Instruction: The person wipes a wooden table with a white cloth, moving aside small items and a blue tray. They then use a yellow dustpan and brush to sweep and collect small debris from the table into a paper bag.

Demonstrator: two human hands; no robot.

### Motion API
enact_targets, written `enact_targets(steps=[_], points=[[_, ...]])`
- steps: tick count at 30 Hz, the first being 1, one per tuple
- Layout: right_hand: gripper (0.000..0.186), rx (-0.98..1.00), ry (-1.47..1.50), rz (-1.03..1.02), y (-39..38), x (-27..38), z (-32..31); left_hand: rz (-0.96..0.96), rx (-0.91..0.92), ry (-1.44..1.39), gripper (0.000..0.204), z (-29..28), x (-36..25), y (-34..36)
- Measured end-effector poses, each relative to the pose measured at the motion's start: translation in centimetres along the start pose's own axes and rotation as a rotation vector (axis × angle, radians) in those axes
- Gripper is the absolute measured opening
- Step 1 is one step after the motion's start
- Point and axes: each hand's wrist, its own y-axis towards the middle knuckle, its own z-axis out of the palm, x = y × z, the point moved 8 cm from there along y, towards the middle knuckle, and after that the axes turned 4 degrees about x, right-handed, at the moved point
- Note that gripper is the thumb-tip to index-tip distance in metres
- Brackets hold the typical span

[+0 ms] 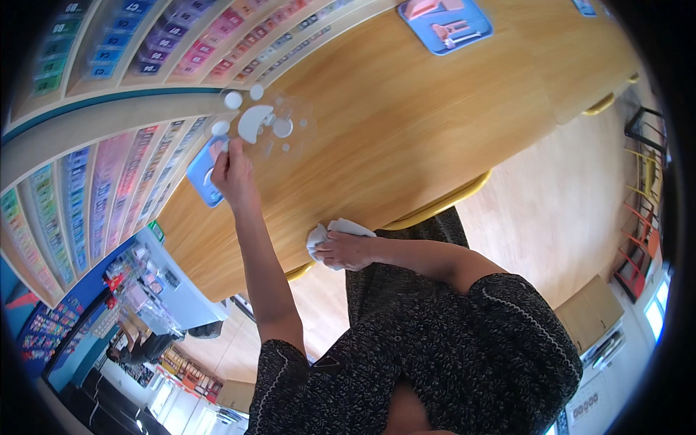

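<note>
One clear sheet (270, 125) lies just far and right of the nearer left hand (235, 175), whose closed fingers seem to pinch its near-left edge, long axis unclear, while the right hand's (344, 251) curled fingers hold one cloth (351, 226), with at least two blue trays (428, 36) beyond.

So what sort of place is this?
Probably a craft studio or shop: a rack of small items sorted by colour, a blue tray on a long table, coloured chairs beyond.
</note>
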Motion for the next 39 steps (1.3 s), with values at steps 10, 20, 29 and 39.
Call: enact_targets(steps=[10,20,29,39], points=[[0.039,-0.407,-0.302,1.282,-35.4,-8.6,-17.4,-0.059,0.169,-0.051,0.017,12.9,6.9,5.2],[0.045,-0.961,-0.603,1.642,-44.7,-11.5,-21.6,-0.061,0.274,-0.13,0.016,15.7,9.7,7.2],[0.05,-0.807,-0.544,1.425,-52.9,-15.4,-28.7,-0.275,-0.001,-0.226,0.034,13.2,13.1,-3.7],[0.057,-0.5,-0.51,0.834,-49.1,-31.6,-43.8,-0.653,-0.14,-0.565,0.024,27.6,16.6,-28.3]])
